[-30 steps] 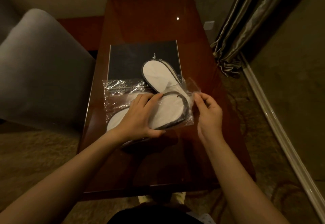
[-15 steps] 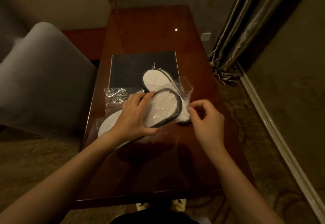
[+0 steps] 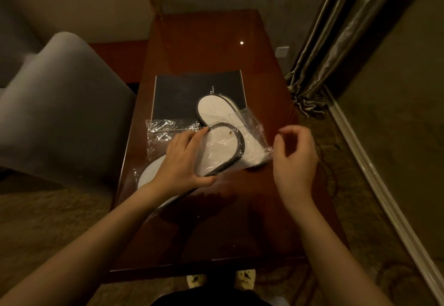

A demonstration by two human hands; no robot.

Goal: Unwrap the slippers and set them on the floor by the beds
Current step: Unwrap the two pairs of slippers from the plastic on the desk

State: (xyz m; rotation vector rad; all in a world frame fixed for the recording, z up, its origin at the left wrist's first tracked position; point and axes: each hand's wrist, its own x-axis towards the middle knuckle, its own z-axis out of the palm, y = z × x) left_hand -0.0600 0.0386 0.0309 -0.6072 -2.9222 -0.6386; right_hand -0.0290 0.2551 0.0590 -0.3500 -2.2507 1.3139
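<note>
Two white slippers with dark trim lie on the glossy wooden table (image 3: 216,228). The near slipper (image 3: 219,153) sits in a clear plastic wrapper (image 3: 254,123); my left hand (image 3: 179,161) grips it at its left side, thumb under its near edge. The far slipper (image 3: 216,111) lies partly under the near one, its toe end inside the wrapper. My right hand (image 3: 294,159) pinches the wrapper's right edge between thumb and finger. An empty crumpled wrapper (image 3: 165,129) lies to the left, behind my left hand.
A black folder (image 3: 177,94) lies under the far slipper. A grey upholstered chair (image 3: 60,103) stands left of the table. Curtains (image 3: 336,41) hang at the right, with a baseboard (image 3: 384,197) along carpeted floor. My feet show below the table's near edge.
My right hand has shifted right, drawing the wrapper's edge outward off the slippers. My left hand keeps holding the near slipper in place.
</note>
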